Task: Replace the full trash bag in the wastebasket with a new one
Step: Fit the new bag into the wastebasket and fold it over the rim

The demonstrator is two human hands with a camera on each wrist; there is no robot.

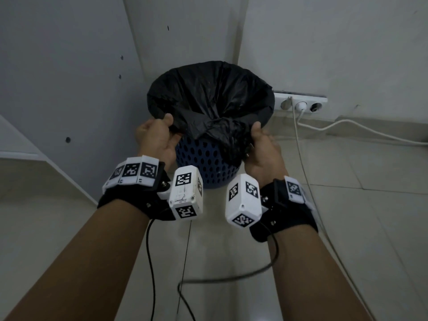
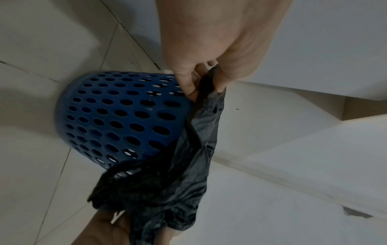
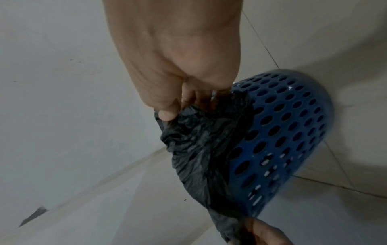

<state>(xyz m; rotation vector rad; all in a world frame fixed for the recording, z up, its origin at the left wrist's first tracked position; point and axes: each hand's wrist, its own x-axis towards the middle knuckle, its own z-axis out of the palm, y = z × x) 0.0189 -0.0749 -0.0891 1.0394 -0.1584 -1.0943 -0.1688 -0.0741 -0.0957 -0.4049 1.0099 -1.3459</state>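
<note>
A blue perforated wastebasket [image 1: 203, 163] stands on the floor in the wall corner, lined with a black trash bag [image 1: 208, 96] whose rim is folded over its top. My left hand [image 1: 159, 133] pinches the near-left edge of the bag. My right hand [image 1: 257, 140] grips a bunched fold of the bag at the near-right edge. In the left wrist view, thumb and fingers [image 2: 188, 82] pinch the black trash bag [image 2: 194, 136] beside the wastebasket [image 2: 117, 116]. In the right wrist view, the right fingers [image 3: 167, 112] clamp crumpled trash bag [image 3: 199, 140] against the wastebasket [image 3: 282, 132].
White walls close in behind and to the left of the wastebasket. A wall socket strip [image 1: 301, 103] with a white cable [image 1: 347, 126] sits to the right near the floor. Dark cables [image 1: 185, 274] trail over the tiled floor between my forearms.
</note>
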